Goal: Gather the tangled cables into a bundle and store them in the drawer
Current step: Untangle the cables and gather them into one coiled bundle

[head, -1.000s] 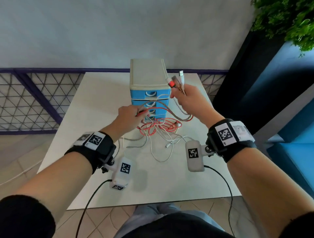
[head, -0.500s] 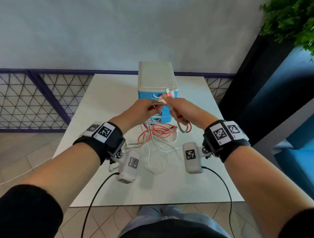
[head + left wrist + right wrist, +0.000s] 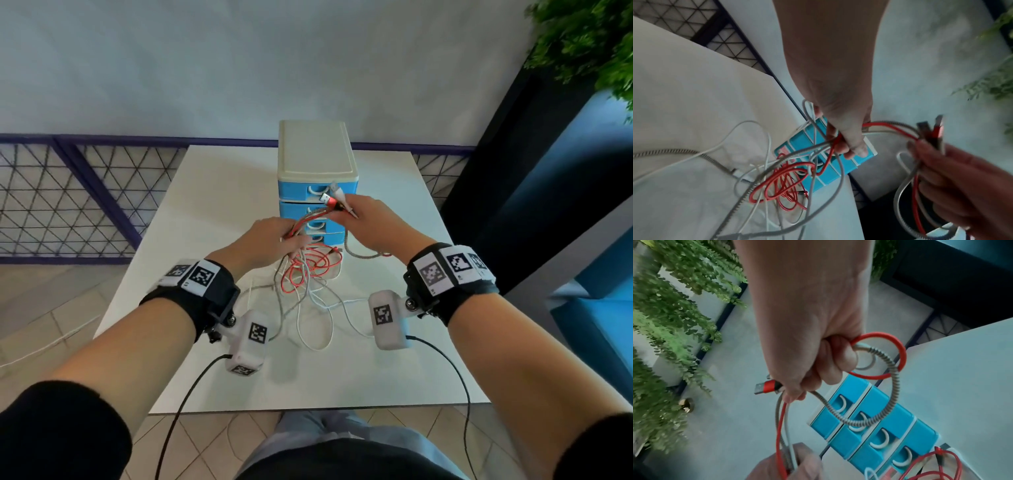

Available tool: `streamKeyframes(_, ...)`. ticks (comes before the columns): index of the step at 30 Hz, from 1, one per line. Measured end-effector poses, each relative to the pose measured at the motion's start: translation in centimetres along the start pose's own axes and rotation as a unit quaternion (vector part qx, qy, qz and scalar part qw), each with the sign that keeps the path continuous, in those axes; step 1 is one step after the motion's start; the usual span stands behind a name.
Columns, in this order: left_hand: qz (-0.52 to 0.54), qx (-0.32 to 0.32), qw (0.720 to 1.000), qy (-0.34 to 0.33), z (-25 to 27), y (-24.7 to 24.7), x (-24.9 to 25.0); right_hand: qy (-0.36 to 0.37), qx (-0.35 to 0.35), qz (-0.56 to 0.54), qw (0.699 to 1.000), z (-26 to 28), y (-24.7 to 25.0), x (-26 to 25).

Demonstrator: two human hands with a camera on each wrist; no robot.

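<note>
Red, white and braided grey cables (image 3: 310, 270), tangled, strung between right hand (image 3: 368, 219) fisted around looped plug ends and left hand (image 3: 274, 240) pinching strands.

Drawer unit (image 3: 317, 178) on table (image 3: 219, 192) — cables (image 3: 310, 274) before it; plant (image 3: 582, 41) far right.

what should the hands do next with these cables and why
Probably draw another loop up: the left hand feeds slack to the right hand, which already grips the plug ends and a first loop. Most of the cables lie loose on the table, and the drawers look closed.
</note>
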State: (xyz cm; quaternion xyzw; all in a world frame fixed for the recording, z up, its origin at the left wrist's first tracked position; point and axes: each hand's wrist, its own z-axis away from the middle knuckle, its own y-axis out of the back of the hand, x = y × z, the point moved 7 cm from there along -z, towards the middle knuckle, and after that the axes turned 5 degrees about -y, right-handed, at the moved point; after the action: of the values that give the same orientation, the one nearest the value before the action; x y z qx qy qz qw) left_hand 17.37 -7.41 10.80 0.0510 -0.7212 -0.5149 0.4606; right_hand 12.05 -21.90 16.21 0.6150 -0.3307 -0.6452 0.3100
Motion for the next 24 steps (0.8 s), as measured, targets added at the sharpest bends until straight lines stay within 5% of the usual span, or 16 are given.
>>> streamKeyframes(14, -0.064, 0.065, 0.994, 0.059, -1.6, -1.1, -1.0, -0.035, 0.126, -0.187, 0.974, -0.2, 2.2, -0.5)
streamKeyframes(24, 0.152, 0.076, 0.985, 0.009, -0.9, -1.4, -1.3, -0.045, 0.116, -0.103, 0.987, -0.7, 3.1, 1.1)
